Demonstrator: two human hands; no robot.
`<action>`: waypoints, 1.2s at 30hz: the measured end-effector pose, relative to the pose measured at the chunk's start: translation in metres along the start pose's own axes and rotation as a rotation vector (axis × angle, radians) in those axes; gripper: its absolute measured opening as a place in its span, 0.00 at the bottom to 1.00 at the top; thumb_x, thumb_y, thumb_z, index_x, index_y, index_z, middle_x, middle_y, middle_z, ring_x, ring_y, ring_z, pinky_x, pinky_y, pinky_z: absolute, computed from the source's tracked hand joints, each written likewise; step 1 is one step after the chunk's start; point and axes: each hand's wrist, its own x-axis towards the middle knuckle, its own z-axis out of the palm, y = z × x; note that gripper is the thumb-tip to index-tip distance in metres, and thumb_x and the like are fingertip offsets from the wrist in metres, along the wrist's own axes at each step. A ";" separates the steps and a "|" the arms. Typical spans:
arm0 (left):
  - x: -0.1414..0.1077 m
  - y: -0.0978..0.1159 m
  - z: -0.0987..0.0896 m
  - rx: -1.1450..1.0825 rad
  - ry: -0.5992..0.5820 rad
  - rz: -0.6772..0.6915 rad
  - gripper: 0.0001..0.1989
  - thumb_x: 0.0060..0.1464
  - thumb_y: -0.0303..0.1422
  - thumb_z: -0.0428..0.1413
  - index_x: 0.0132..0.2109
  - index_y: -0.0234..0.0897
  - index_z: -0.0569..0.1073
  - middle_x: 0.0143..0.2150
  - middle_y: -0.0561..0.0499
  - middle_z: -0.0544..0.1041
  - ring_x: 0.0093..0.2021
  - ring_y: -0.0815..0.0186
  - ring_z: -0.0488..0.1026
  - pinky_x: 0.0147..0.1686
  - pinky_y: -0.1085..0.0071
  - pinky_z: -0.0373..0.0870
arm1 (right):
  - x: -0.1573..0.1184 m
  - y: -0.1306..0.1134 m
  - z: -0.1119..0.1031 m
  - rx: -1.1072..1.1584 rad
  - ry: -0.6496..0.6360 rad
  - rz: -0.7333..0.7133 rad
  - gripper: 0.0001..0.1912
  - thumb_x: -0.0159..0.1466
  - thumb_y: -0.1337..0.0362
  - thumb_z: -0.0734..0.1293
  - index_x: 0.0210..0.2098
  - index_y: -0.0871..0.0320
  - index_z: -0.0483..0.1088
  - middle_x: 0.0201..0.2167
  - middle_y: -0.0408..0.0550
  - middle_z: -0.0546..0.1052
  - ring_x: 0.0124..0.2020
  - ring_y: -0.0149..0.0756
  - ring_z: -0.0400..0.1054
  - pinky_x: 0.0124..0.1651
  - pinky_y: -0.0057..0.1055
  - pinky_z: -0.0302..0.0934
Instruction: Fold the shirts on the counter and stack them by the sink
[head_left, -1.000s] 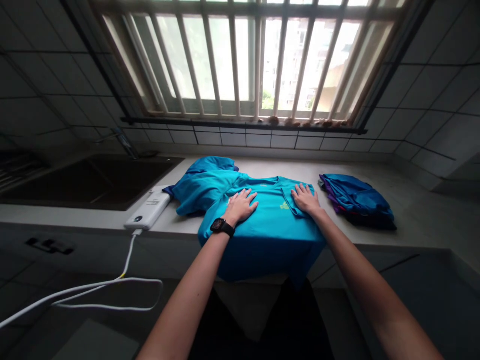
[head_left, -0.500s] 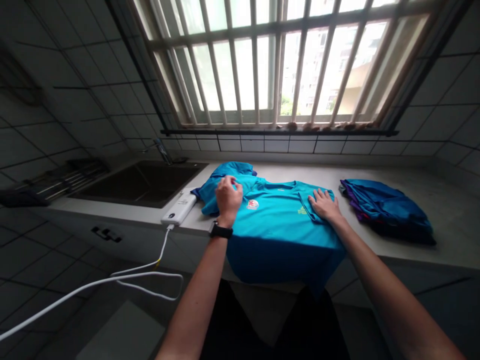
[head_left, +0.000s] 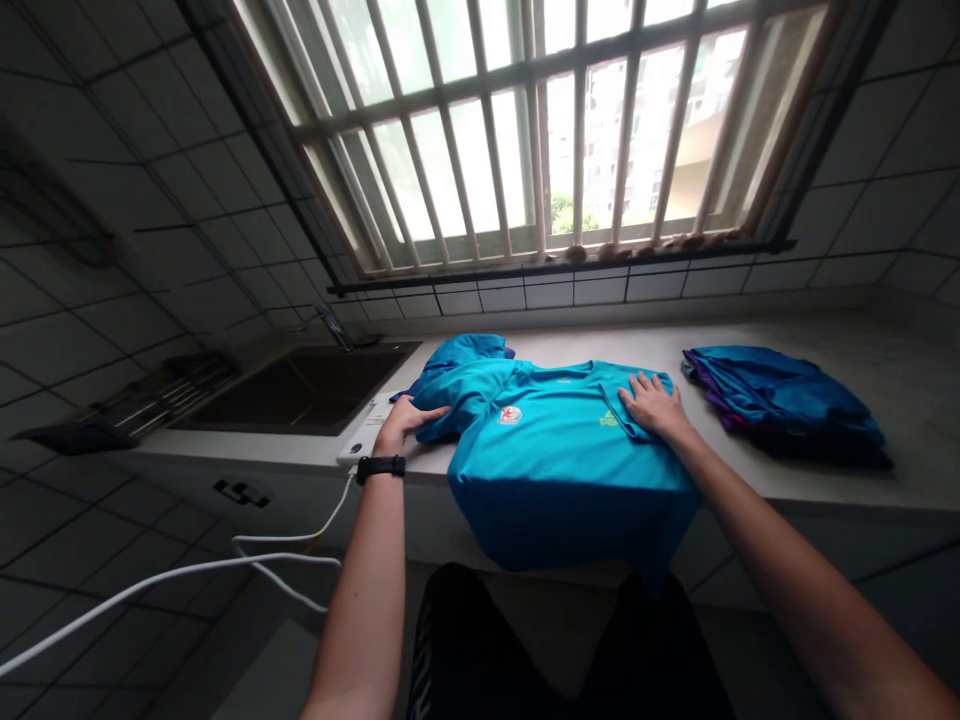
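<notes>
A turquoise T-shirt (head_left: 555,470) lies on the counter, its front edge hanging over the counter lip. It has a small round badge and a yellow-green print on the chest. Its left side is folded over into a bunched sleeve (head_left: 469,390), with a darker blue hood-like bundle behind. My left hand (head_left: 405,420) lies flat against that fold, fingertips on the fabric, its palm above a white power bank (head_left: 354,450). My right hand (head_left: 652,403) rests flat on the shirt's right sleeve, fingers spread.
A folded stack of blue and purple clothes (head_left: 784,405) sits on the counter (head_left: 817,335) to the right. A dark sink (head_left: 300,395) and faucet (head_left: 334,328) lie to the left. A white cable (head_left: 225,562) hangs from the power bank below the counter edge.
My left hand has moved off the bunched shoulder to the shirt's left edge, next to the power bank. The view has turned slightly upward. My right hand stays on the sleeve.
</notes>
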 end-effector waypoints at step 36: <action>-0.031 0.048 0.142 0.929 -0.410 0.684 0.29 0.71 0.41 0.43 0.72 0.34 0.65 0.71 0.36 0.69 0.72 0.51 0.64 0.70 0.56 0.60 | -0.009 -0.005 -0.007 -0.013 -0.023 -0.159 0.32 0.76 0.61 0.45 0.78 0.56 0.51 0.79 0.44 0.48 0.79 0.43 0.41 0.78 0.51 0.41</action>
